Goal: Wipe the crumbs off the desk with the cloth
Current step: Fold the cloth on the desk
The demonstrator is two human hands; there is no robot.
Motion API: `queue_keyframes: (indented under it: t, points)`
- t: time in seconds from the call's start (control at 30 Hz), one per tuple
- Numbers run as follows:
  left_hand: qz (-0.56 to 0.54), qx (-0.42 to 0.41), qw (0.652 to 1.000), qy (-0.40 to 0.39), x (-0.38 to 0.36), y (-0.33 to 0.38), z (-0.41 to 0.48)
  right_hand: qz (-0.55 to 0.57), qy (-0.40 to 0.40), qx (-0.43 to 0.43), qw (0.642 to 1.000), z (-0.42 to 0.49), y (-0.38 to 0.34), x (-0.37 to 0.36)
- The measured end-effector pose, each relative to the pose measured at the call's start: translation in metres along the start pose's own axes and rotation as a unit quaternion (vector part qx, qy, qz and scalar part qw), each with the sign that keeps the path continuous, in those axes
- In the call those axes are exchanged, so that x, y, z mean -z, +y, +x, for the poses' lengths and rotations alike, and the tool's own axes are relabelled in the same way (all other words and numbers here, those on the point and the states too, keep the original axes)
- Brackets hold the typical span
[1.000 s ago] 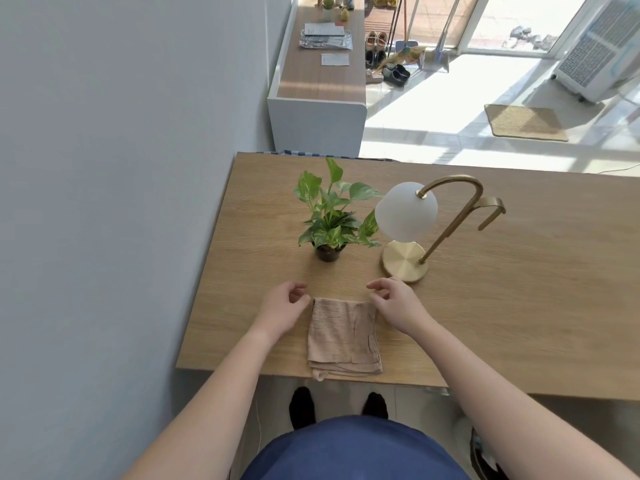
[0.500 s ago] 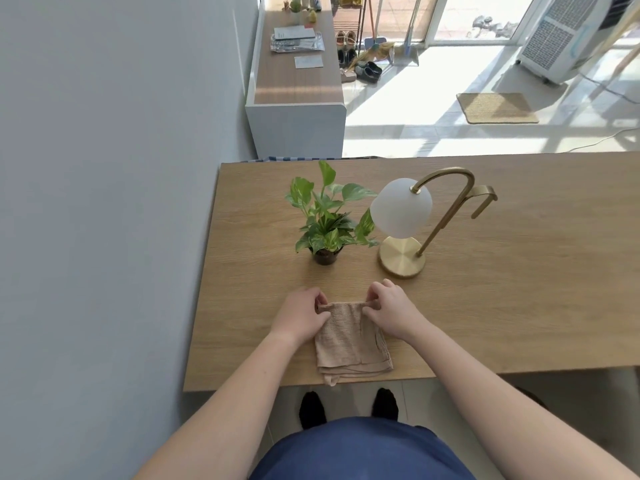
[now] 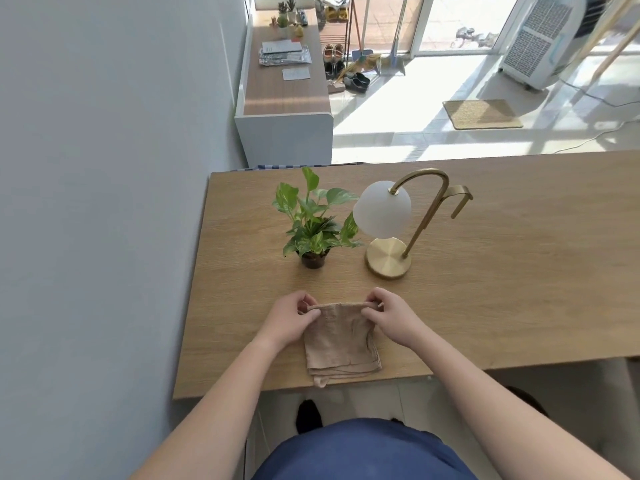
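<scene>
Sunlit floor beyond, grey wall on the left, and up front a long wooden desk (image 3: 485, 306) with a small potted plant (image 3: 313, 225) and a brass lamp (image 3: 389, 233) with a white globe shade standing side by side, near each other toward the middle. Down at the near edge lies the cloth (image 3: 337, 344), a folded beige square, its bottom hem touching or just over the lip of the desk. Both hands are on it: the left hand (image 3: 289, 322) pinches the far left corner between thumb and fingers, the right hand (image 3: 393, 318) pinches the far right corner the same way, and that far edge looks bunched and a little raised between them. So where are we? Right at the start, by my reading: the cloth is gripped but folded, and no wiping stroke shows. Crumbs? None can be made out on the wood at this size, so nothing tells which patch needs the sweep. Everything that counts is ahead: lifting or opening the cloth, then the wiping itself
</scene>
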State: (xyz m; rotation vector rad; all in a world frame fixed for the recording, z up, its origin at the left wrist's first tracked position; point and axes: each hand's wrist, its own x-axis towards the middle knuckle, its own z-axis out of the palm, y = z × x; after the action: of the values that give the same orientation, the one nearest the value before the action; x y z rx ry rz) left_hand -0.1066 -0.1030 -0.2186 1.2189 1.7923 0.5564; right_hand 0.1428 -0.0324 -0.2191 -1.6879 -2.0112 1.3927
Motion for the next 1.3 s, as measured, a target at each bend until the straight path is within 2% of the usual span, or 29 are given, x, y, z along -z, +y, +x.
queue_keyframes:
  t: [0.17, 0.37, 0.57, 0.7, 0.8, 1.07, 1.3]
  points:
    - [-0.104, -0.005, 0.994, 0.028, -0.008, 0.02, -0.016, 0.179, -0.012, -0.01, 0.984, -0.026, 0.013, 0.024]
    - [-0.184, -0.026, 0.982, 0.024, -0.039, 0.079, -0.024, 0.233, 0.058, 0.008, 0.971, -0.049, 0.029, 0.079]
    - [-0.215, -0.039, 0.976, -0.026, -0.094, 0.131, -0.023, 0.222, 0.096, -0.004, 0.97, -0.067, 0.073, 0.14]
    - [-0.203, -0.014, 0.974, -0.102, -0.135, 0.142, -0.018, 0.179, 0.064, -0.043, 0.981, -0.084, 0.112, 0.171]
    - [-0.178, 0.014, 0.976, -0.126, -0.166, 0.14, -0.005, 0.145, 0.038, -0.076, 0.986, -0.083, 0.135, 0.183]
    - [-0.046, 0.008, 0.998, -0.029, -0.209, 0.146, 0.046, 0.002, 0.064, -0.087, 0.994, -0.03, 0.155, 0.191]
    - [-0.014, -0.015, 1.0, 0.02, -0.212, 0.149, 0.061, -0.054, 0.072, -0.071, 0.993, -0.006, 0.153, 0.196]
